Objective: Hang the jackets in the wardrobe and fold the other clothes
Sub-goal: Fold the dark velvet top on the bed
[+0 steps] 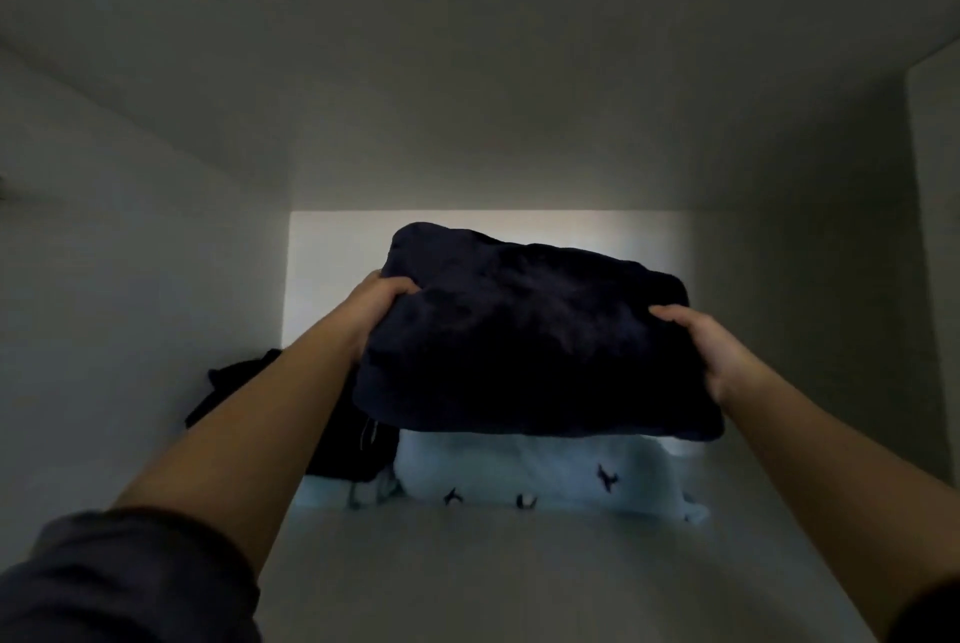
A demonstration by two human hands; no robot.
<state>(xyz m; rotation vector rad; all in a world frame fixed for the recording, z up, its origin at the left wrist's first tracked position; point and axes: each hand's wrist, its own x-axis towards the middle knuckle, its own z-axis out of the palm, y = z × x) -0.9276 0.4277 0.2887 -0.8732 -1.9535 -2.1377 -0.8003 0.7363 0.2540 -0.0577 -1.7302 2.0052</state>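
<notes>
A folded dark navy garment (524, 336) is held up inside a white wardrobe compartment. My left hand (376, 310) grips its left edge, thumb on top. My right hand (717, 351) grips its right edge the same way. The garment hovers just above a folded pale blue garment (540, 479) with small dark bird prints, which lies on the shelf (493, 575). Whether the two touch is hidden by the dark fabric's lower edge.
A black garment (343, 440) lies bunched at the left behind my left forearm. The wardrobe's side walls (130, 279) stand close on both sides, the top panel (467, 86) overhead, and the back wall (332, 253) is lit behind the clothes.
</notes>
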